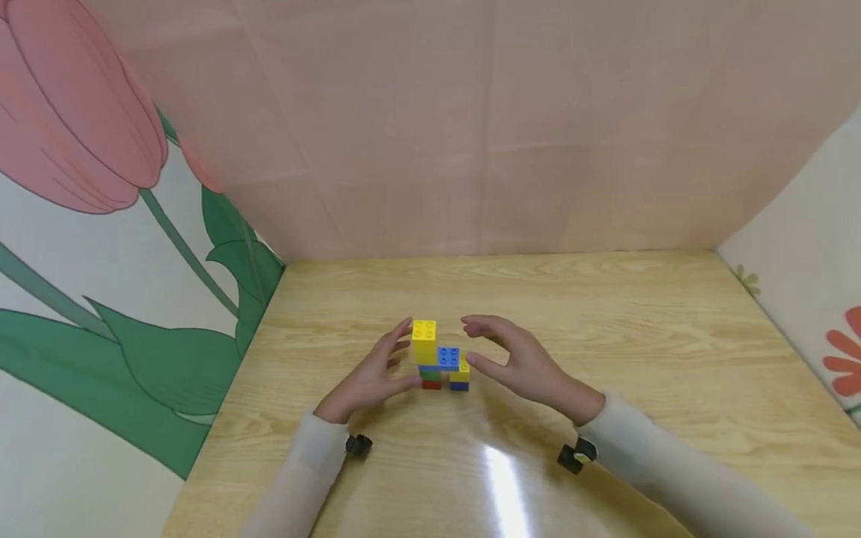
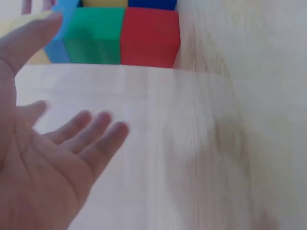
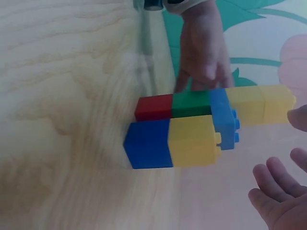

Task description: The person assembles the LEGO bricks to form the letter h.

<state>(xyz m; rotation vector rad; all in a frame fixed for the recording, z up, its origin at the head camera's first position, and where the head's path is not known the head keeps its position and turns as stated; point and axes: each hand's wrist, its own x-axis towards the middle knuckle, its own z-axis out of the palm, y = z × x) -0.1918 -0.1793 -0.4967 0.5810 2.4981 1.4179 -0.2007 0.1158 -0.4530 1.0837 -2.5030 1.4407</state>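
A small structure of toy building bricks stands on the wooden table. Its taller side has a red brick (image 3: 153,108) at the base, a green brick (image 3: 191,104) over it, then a lighter blue brick (image 1: 448,358) and yellow bricks (image 1: 424,345) stacked on top. Beside that is a lower stack, a yellow brick (image 3: 192,142) on a dark blue brick (image 3: 147,144), and the lighter blue brick reaches across toward it. My left hand (image 1: 366,382) is beside the taller side, fingers spread and relaxed. On the other side my right hand (image 1: 528,368) hovers near the lower stack, fingers loosely bent and holding nothing.
The wood-grain table (image 1: 639,321) runs back to a pink cloth backdrop (image 1: 484,134). A panel with painted tulips (image 1: 87,104) borders the left, and a pale panel with a red flower (image 1: 847,351) the right. Small black devices (image 1: 577,454) are worn at both wrists.
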